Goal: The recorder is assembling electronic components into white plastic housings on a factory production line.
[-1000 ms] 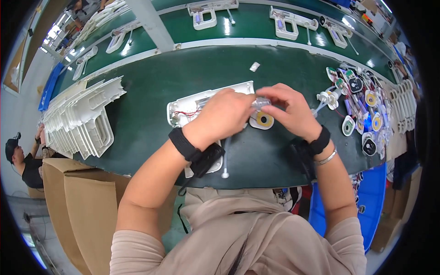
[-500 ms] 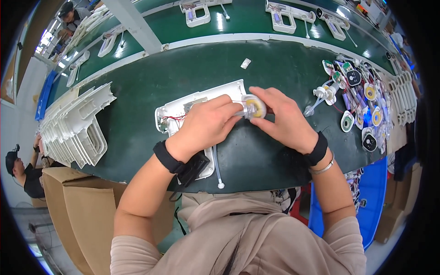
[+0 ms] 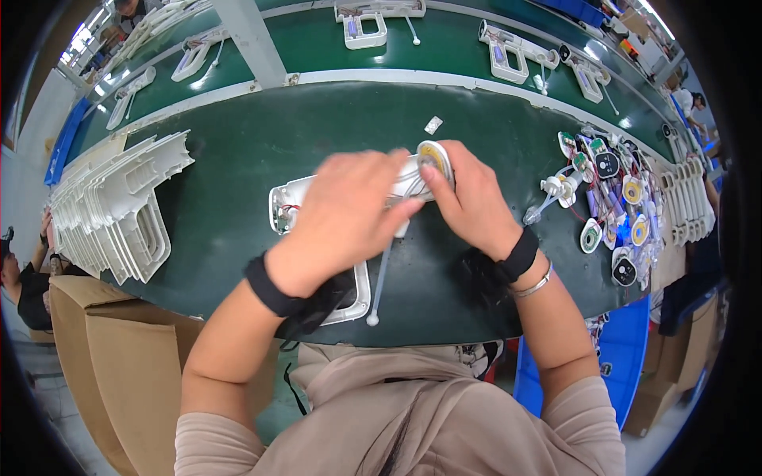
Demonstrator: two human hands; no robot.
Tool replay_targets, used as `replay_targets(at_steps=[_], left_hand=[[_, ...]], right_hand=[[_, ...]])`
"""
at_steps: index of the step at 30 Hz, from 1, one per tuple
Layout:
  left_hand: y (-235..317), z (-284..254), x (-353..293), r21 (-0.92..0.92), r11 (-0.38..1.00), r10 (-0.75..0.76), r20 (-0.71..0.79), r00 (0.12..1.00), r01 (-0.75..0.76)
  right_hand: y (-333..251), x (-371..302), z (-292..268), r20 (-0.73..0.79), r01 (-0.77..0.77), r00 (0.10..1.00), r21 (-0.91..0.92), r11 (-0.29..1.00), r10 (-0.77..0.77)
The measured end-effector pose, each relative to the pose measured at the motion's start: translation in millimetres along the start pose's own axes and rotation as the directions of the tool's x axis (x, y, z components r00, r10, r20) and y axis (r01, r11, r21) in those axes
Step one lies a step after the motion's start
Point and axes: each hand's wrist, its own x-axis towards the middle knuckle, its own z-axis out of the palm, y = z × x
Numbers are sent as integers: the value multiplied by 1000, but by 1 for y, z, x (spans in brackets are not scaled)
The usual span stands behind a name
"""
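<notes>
My right hand (image 3: 479, 202) grips a round white part with a yellow ring (image 3: 432, 151), its thumb pressed on the face. Thin greyish strands (image 3: 409, 187) run from this part toward my left hand (image 3: 349, 205). That hand is smeared by motion, thumb and fingers apart around the strands; I see nothing gripped in it. Below lies a white handled plastic housing half (image 3: 363, 289), partly hidden by my left hand, with red wires (image 3: 291, 213) at its left end. A thin translucent tube with a white ball tip (image 3: 373, 320) extends toward the table's near edge.
Stacked white housing shells (image 3: 119, 210) stand at the left. A heap of wired round parts (image 3: 623, 202) lies at the right, beside white shells (image 3: 686, 202). A small white piece (image 3: 432, 124) sits beyond my hands. Cardboard box (image 3: 119, 349) and blue bin (image 3: 627, 365) flank me below.
My left hand has shifted left and come off the round part. My right hand has turned the part so its ringed face shows more. The view has shifted slightly.
</notes>
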Motion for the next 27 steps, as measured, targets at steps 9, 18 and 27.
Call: replay_targets(at_steps=[9, 18, 27], left_hand=[[-61, -10, -47, 238, 968, -134, 234, 963, 76], [-54, -13, -48, 271, 957, -170, 252, 953, 99], [-54, -10, -40, 275, 951, -225, 294, 929, 143]], right_hand=[[37, 11, -7, 253, -335, 898, -135, 933, 359], [22, -3, 16, 170, -381, 860, -414, 827, 482], [29, 14, -2, 174, -312, 927, -128, 942, 331]])
